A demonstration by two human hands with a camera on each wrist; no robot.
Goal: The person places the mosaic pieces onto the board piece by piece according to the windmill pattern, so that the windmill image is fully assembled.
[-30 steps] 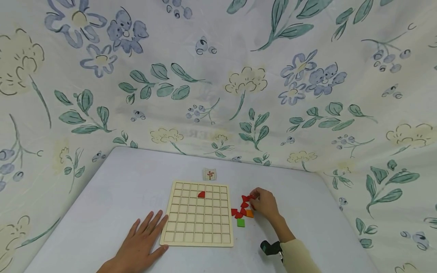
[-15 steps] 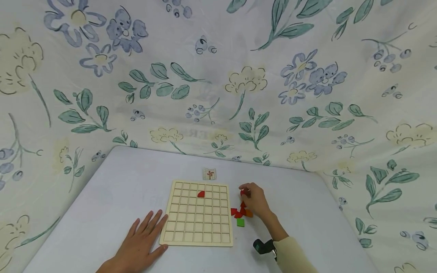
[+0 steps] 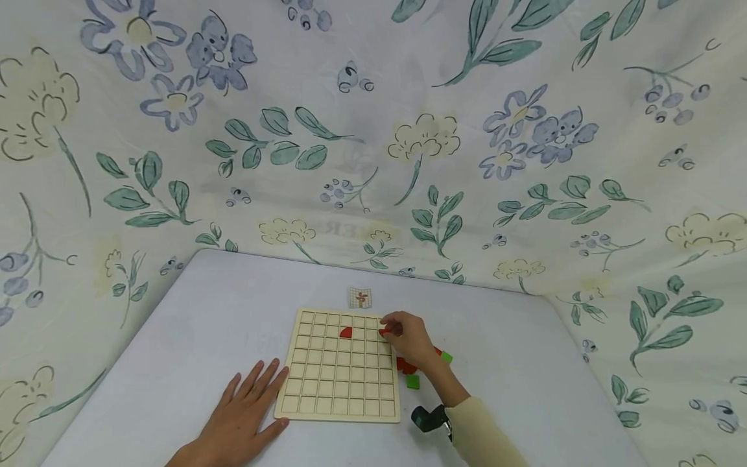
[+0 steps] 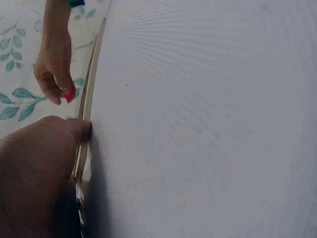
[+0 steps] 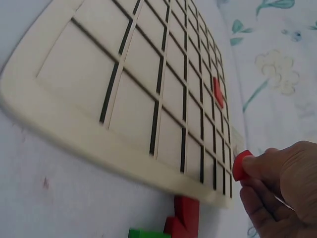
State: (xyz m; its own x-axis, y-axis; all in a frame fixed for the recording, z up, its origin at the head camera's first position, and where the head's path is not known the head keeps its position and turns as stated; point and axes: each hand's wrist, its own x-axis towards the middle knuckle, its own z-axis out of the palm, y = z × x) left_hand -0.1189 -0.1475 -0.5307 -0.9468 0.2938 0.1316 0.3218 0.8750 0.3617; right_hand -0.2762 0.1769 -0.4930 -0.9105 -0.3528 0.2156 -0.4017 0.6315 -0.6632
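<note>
My right hand point(image 3: 410, 338) pinches a red quarter-circle-like piece point(image 5: 241, 166) between thumb and fingers, over the upper right edge of a wooden grid board point(image 3: 323, 381). In the right wrist view that piece is raised beside the board's rim. One red quarter-circle piece point(image 3: 347, 333) lies in a cell near the board's top. My left hand point(image 3: 242, 412) is spread flat on the table, fingertips at the board's left edge. In the left wrist view its thumb point(image 4: 81, 130) is against the board's side.
Right of the board lie several red pieces point(image 3: 405, 366), a green square point(image 3: 412, 382) and another green piece point(image 3: 447, 357), partly hidden by the right arm. A small card point(image 3: 360, 298) with a red pinwheel-like pattern lies behind the board. Flowered cloth point(image 3: 373, 143) hangs beyond the table.
My right hand has picked up a red piece from the loose pieces and carried it left to the board's upper right edge. The left hand stays in place.
</note>
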